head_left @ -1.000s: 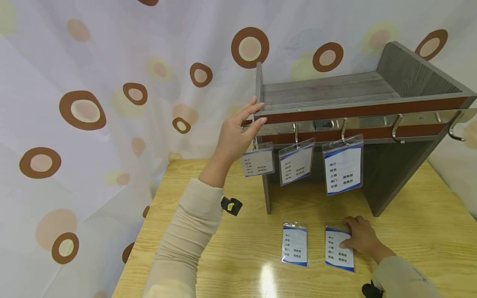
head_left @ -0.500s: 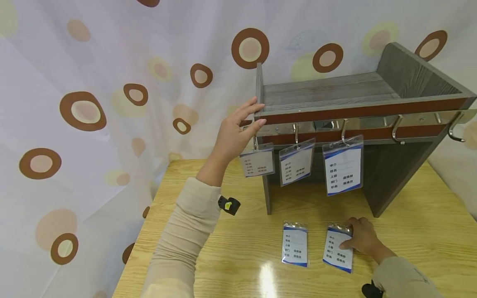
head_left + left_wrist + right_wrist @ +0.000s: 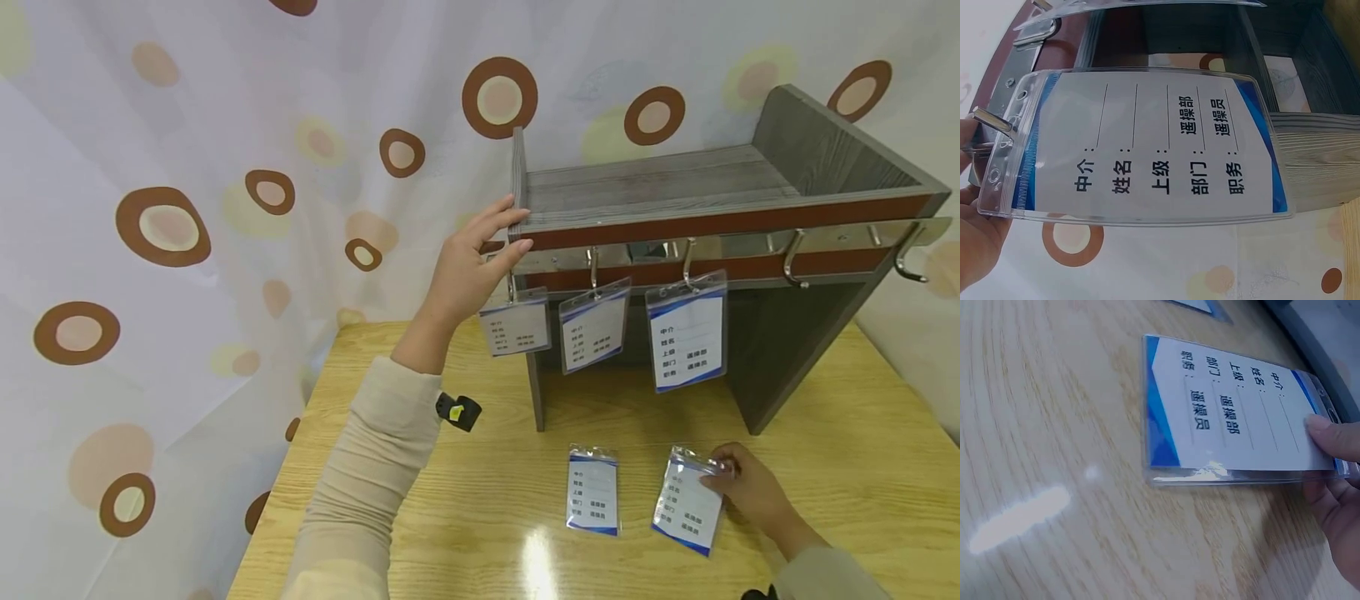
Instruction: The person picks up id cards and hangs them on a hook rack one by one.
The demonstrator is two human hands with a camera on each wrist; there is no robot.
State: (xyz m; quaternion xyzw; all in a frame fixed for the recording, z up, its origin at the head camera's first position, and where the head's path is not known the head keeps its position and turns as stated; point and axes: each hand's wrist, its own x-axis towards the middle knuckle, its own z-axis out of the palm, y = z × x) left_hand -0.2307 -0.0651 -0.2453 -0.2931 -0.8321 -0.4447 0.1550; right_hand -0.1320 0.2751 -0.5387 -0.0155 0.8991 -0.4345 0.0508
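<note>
My right hand pinches a clear ID badge holder at its hook-slot end, with the thumb on its printed face and the fingers beneath. In the right wrist view this badge holder tilts, its near edge close over the wood. My left hand grips the front left corner of a grey wooden shelf, fingers over the edge and thumb at the front. Just below it hangs a badge holder on a hook, large in the left wrist view. Another badge holder lies flat on the table.
A metal hook rail runs along the shelf's front. Two more badge holders hang there, one in the middle and one farther right. The hooks at the right carry nothing. A spotted curtain backs the wooden table.
My right hand has lifted its badge holder at the slot end and turned it clockwise, moving slightly right. The left hand has stayed on the shelf corner.
</note>
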